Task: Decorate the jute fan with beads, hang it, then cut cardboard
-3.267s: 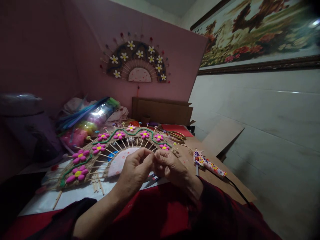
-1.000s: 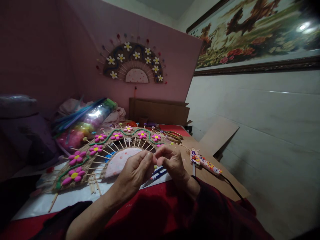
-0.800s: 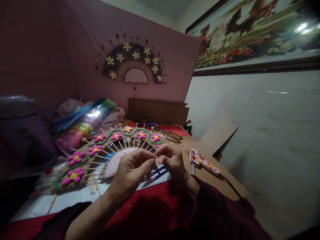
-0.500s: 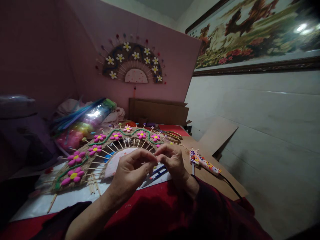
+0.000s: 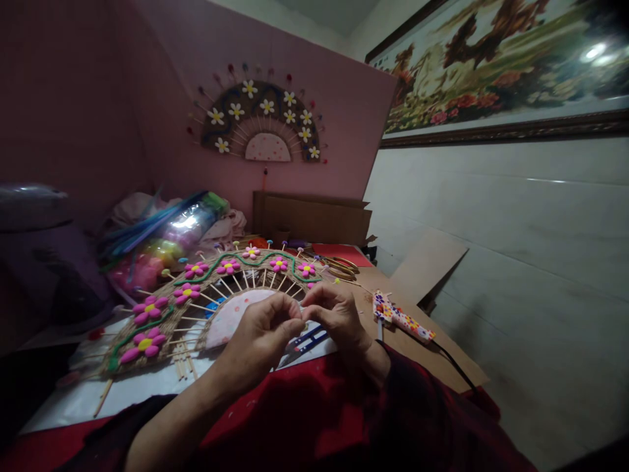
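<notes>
My left hand (image 5: pixel 268 331) and my right hand (image 5: pixel 337 318) meet fingertip to fingertip above the table's front edge. Both are closed in a pinch; whatever is between the fingers is too small and hidden to name. Behind them lies a fan-shaped craft piece (image 5: pixel 196 311) wrapped in twine, with pink clay flowers (image 5: pixel 142 345), a green wavy cord (image 5: pixel 211 267) and thin wooden sticks. Its pale half-round centre (image 5: pixel 228 321) is partly covered by my left hand. Under my hands rest blue thread snips (image 5: pixel 307 342), partly hidden.
To the right lies a flower-patterned glue gun (image 5: pixel 400 319) with a black cord. Scissors (image 5: pixel 344 265) and red card (image 5: pixel 341 254) sit farther back. Bagged craft supplies (image 5: pixel 171 236) are piled at the back left. A finished fan (image 5: pixel 260 124) hangs against the pink board.
My left fingers have curled tighter and rolled slightly against the right fingertips. Both hands stay in nearly the same place; the craft piece has not moved.
</notes>
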Available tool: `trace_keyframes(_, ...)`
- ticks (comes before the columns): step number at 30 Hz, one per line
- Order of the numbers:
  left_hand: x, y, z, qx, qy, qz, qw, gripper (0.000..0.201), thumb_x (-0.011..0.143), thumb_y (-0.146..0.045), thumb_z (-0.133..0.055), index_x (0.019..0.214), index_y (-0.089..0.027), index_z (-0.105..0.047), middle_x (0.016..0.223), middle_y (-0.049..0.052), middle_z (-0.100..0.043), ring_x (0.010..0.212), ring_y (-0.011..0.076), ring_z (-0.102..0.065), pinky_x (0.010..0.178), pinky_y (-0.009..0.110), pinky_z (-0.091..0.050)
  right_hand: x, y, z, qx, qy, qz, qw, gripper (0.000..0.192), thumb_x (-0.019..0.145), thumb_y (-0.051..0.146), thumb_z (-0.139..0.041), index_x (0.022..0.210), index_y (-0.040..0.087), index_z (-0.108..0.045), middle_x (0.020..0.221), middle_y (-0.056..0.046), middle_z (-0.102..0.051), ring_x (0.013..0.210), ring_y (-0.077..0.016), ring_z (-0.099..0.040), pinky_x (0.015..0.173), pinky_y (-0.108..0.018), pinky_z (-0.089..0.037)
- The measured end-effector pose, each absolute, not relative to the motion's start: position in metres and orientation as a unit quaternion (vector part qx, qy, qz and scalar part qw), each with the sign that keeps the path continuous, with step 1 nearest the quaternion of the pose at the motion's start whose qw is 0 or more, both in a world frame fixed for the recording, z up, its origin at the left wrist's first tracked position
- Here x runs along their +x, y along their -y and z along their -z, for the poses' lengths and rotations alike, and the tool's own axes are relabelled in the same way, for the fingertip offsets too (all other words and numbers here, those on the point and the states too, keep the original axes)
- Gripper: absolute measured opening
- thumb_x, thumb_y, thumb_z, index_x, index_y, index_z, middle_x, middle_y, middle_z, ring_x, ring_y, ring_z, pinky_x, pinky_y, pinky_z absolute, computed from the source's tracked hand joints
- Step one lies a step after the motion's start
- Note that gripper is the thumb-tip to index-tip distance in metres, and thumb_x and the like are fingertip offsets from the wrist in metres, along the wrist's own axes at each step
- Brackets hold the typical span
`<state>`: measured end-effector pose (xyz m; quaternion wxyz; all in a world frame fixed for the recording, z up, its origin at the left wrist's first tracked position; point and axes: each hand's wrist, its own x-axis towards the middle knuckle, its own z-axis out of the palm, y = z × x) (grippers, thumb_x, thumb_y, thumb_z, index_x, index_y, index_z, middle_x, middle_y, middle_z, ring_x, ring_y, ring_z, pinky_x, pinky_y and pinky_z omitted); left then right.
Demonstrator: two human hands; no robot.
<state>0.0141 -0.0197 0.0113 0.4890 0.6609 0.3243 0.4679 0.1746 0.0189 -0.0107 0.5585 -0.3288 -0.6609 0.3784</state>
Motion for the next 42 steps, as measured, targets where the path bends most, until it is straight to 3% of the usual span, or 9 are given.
trace_keyframes(3, 0.013, 0.018, -0.007, 0.662, -0.320, -0.453, 0.504, 0.023, 0.082, -0.037, -0.057, 0.073, -0.017, -0.049, 0.070, -0.002, -0.048, 0.045, 0.0035, -0.038, 0.037, 0.016, -0.028, 0.177, -0.021, 0.012, -0.324, 0.687, -0.336, 0.557, 0.022, 0.066, 0.037, -0.076, 0.062, 0.019, -0.063, 0.055, 0.002, -0.056, 0.050, -0.0103, -0.045, 0.049, -0.024, -0.034)
trace_keyframes(7, 0.013, 0.016, -0.006, 0.655, -0.309, -0.467, 0.507, 0.025, 0.082, -0.038, -0.058, 0.074, -0.017, -0.047, 0.065, -0.005, -0.042, 0.050, 0.0048, -0.034, 0.041, 0.015, -0.027, 0.180, -0.023, 0.013, -0.307, 0.745, -0.164, 0.569, 0.020, 0.074, 0.032, -0.071, 0.061, 0.018, -0.066, 0.055, 0.002, -0.056, 0.052, -0.0104, -0.047, 0.052, -0.024, -0.036)
trace_keyframes(10, 0.013, 0.015, -0.009, 0.643, -0.297, -0.504, 0.495, 0.025, 0.079, -0.035, -0.061, 0.071, -0.016, -0.047, 0.066, -0.003, -0.047, 0.052, 0.0053, -0.035, 0.044, 0.017, -0.029, 0.183, -0.026, 0.014, -0.313, 0.754, -0.055, 0.574, 0.017, 0.079, 0.027, -0.068, 0.063, 0.019, -0.069, 0.055, 0.001, -0.057, 0.053, -0.0104, -0.048, 0.054, -0.025, -0.035)
trace_keyframes(13, 0.013, 0.016, -0.013, 0.603, -0.285, -0.550, 0.503, 0.021, 0.079, -0.032, -0.061, 0.074, -0.016, -0.049, 0.066, -0.002, -0.051, 0.046, 0.0041, -0.035, 0.040, 0.017, -0.027, 0.184, -0.027, 0.016, -0.326, 0.747, -0.045, 0.578, 0.016, 0.078, 0.028, -0.069, 0.065, 0.018, -0.068, 0.057, 0.001, -0.057, 0.055, -0.0107, -0.049, 0.054, -0.024, -0.036)
trace_keyframes(18, 0.014, 0.019, -0.013, 0.587, -0.301, -0.571, 0.489, 0.014, 0.075, -0.027, -0.064, 0.078, -0.016, -0.056, 0.062, -0.002, -0.055, 0.041, 0.0051, -0.039, 0.037, 0.018, -0.029, 0.181, -0.022, 0.016, -0.310, 0.735, -0.145, 0.585, 0.019, 0.076, 0.033, -0.069, 0.065, 0.018, -0.064, 0.060, 0.001, -0.056, 0.056, -0.0111, -0.049, 0.053, -0.024, -0.038)
trace_keyframes(24, 0.015, 0.020, -0.011, 0.614, -0.307, -0.560, 0.464, 0.008, 0.078, -0.021, -0.057, 0.081, -0.017, -0.063, 0.057, -0.004, -0.049, 0.051, 0.0068, -0.042, 0.046, 0.018, -0.033, 0.174, -0.014, 0.008, -0.266, 0.651, -0.399, 0.589, 0.013, 0.074, 0.029, -0.068, 0.080, 0.019, -0.064, 0.057, 0.004, -0.054, 0.051, -0.0088, -0.047, 0.049, -0.021, -0.035)
trace_keyframes(30, 0.012, 0.019, -0.009, 0.582, -0.289, -0.547, 0.528, 0.009, 0.073, -0.018, -0.048, 0.067, -0.016, -0.054, 0.052, -0.005, -0.041, 0.046, 0.0057, -0.032, 0.043, 0.019, -0.023, 0.176, -0.012, 0.003, -0.239, 0.599, -0.589, 0.487, 0.013, 0.077, 0.028, -0.064, 0.079, 0.015, -0.063, 0.053, 0.005, -0.049, 0.044, -0.0055, -0.038, 0.044, -0.019, -0.028)
trace_keyframes(35, 0.013, 0.016, -0.007, 0.554, -0.306, -0.523, 0.571, 0.010, 0.074, -0.018, -0.046, 0.066, -0.016, -0.051, 0.050, -0.006, -0.039, 0.044, 0.0055, -0.030, 0.041, 0.019, -0.020, 0.174, -0.010, 0.003, -0.187, 0.563, -0.672, 0.443, 0.029, 0.077, 0.038, -0.066, 0.065, 0.015, -0.054, 0.048, 0.007, -0.042, 0.040, -0.0046, -0.034, 0.040, -0.018, -0.025)
trace_keyframes(42, 0.017, 0.019, -0.008, 0.637, -0.311, -0.489, 0.508, 0.022, 0.090, -0.031, -0.042, 0.080, -0.016, -0.056, 0.050, -0.007, -0.038, 0.044, 0.0055, -0.030, 0.040, 0.018, -0.023, 0.175, -0.012, 0.009, -0.123, 0.559, -0.709, 0.411, 0.037, 0.072, 0.046, -0.070, 0.061, 0.016, -0.053, 0.043, 0.008, -0.042, 0.037, -0.0046, -0.032, 0.038, -0.017, -0.025)
